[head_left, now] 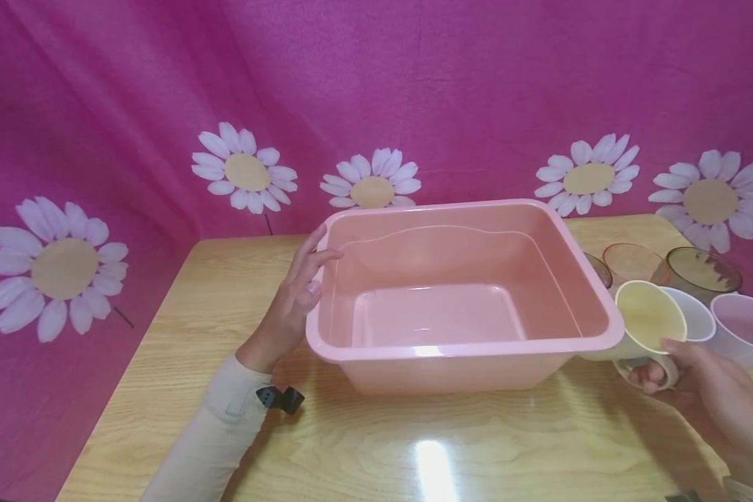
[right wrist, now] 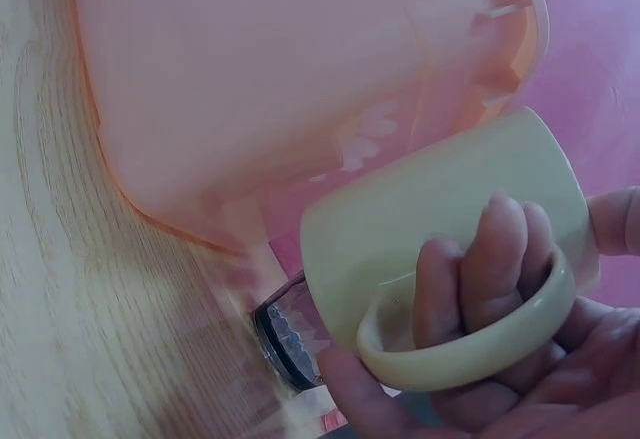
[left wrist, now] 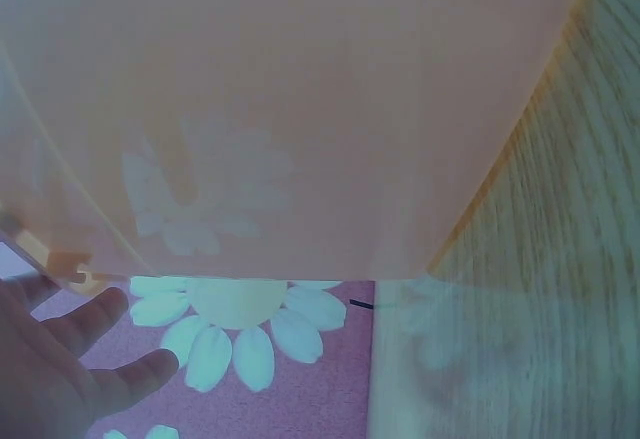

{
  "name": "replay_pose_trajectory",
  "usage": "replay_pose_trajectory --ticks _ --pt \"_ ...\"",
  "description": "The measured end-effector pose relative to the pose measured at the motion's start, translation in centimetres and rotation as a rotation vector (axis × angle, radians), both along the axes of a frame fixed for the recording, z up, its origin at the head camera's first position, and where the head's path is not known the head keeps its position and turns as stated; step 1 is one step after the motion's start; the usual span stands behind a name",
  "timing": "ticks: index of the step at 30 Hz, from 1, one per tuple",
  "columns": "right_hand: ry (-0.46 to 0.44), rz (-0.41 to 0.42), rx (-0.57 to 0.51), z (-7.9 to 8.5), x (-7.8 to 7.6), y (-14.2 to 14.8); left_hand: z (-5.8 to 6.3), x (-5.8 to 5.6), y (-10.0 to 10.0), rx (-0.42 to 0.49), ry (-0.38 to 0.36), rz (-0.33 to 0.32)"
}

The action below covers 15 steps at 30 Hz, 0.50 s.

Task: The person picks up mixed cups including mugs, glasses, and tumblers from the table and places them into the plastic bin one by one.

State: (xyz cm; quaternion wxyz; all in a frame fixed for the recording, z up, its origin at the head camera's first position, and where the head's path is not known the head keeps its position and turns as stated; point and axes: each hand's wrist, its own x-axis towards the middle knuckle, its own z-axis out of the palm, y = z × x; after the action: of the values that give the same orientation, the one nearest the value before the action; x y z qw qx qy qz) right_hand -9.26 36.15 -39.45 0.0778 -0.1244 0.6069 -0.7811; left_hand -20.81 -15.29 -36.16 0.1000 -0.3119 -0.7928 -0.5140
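Observation:
A pink plastic basin [head_left: 439, 369] stands in the middle of the wooden table. My left hand [head_left: 291, 303] is at its left rim, fingers spread and mostly straight; in the left wrist view the fingers [left wrist: 90, 324] lie beside the basin's wall [left wrist: 300, 109]. My right hand [head_left: 715, 390] holds a pale yellow mug [head_left: 649, 317] by its handle, tilted, beside the basin's front right corner. In the right wrist view several fingers pass through the mug's handle [right wrist: 470, 354], and the thumb presses near one end of the mug.
Right of the basin stand a white cup [head_left: 693, 317], a pale pink mug [head_left: 747, 324], an orange-rimmed clear glass [head_left: 632, 261] and a brown glass [head_left: 703, 270]. Another dark glass is partly hidden behind the basin. A magenta cloth [head_left: 414, 84] with daisies hangs behind the table [head_left: 351, 446].

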Motion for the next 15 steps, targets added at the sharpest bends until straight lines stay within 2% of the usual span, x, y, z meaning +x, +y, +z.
replay_pose_trajectory --ticks 6,10,15 --pt "-0.019 -0.045 0.051 -0.06 -0.01 0.22 0.05 0.11 -0.03 -0.003 -0.010 0.008" --pt "-0.003 -0.047 0.081 0.08 0.03 0.22 0.00 0.10 -0.04 -0.002 -0.008 0.007" --pt "0.002 -0.052 0.037 0.24 0.01 0.15 -0.08 -0.02 -0.07 -0.005 0.002 0.007"
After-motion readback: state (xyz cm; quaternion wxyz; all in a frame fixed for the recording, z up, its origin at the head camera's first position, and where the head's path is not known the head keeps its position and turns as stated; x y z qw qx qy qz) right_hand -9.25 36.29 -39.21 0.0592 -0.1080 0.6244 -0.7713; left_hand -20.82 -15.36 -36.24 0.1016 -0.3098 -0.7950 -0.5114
